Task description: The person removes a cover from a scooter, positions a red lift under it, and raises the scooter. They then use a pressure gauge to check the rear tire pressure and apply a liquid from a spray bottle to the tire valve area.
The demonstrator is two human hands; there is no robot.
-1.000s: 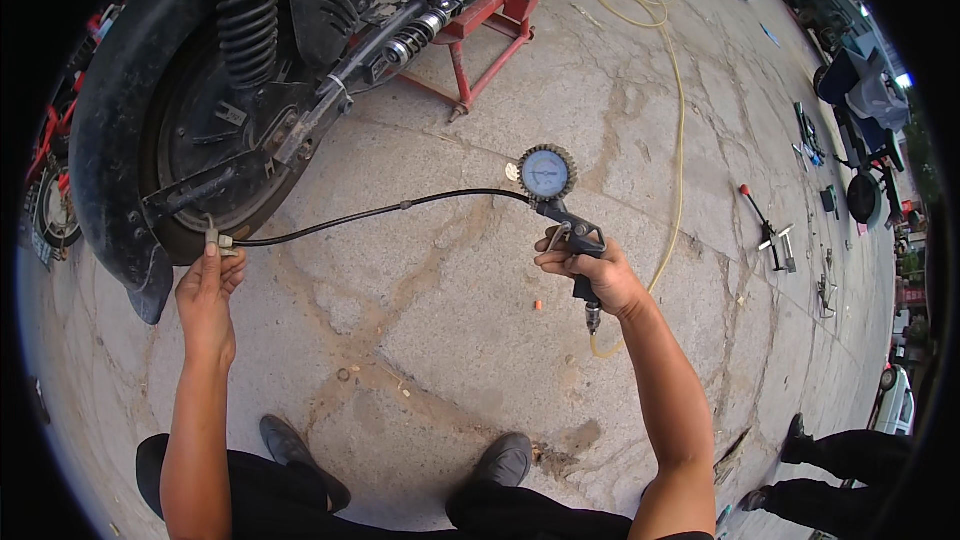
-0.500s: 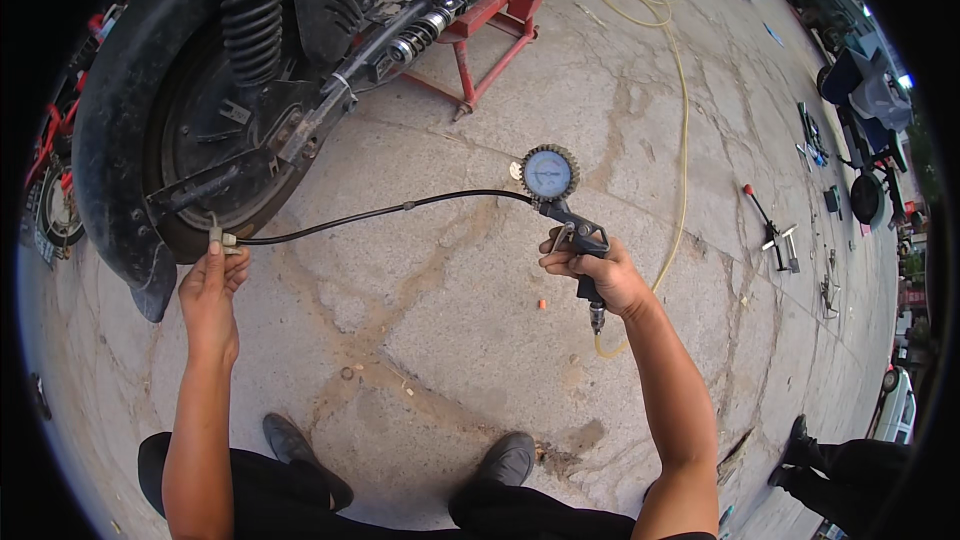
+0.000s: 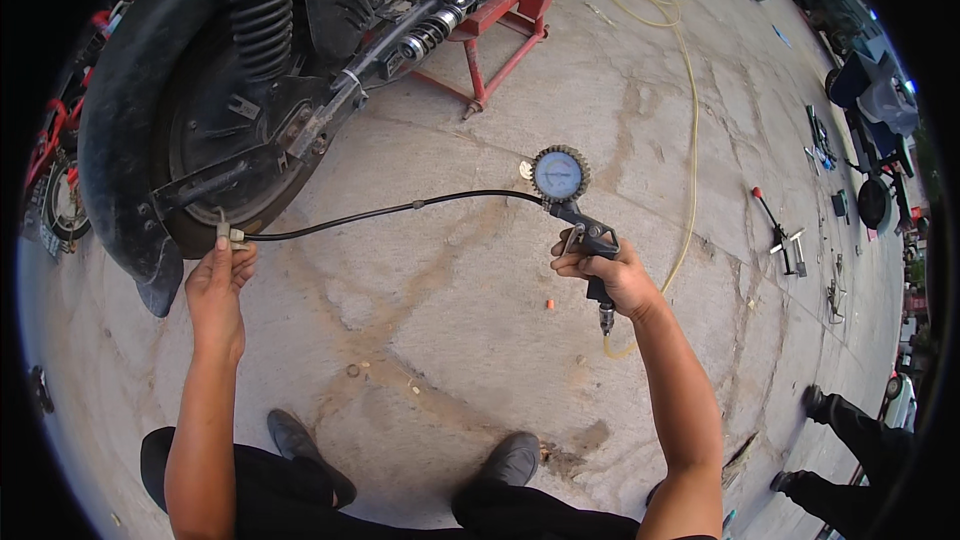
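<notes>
hose connector (image 3: pixel 235 236) pinched in left hand (image 3: pixel 214 284), inflator (image 3: pixel 583 221) partly hidden within curled right hand (image 3: pixel 622 277)

At nine o'clock, the left hand (image 3: pixel 219 280) pinches a pale hose connector (image 3: pixel 236 235) beside a black wheel (image 3: pixel 207 145); at three, the right hand (image 3: pixel 618 273) grips a black pistol-shaped inflator (image 3: pixel 598 237) with round blue-faced gauge (image 3: pixel 559 175).

The black hose (image 3: pixel 418 204) looks rubbery, the ground (image 3: pixel 460 290) rough concrete.
</notes>
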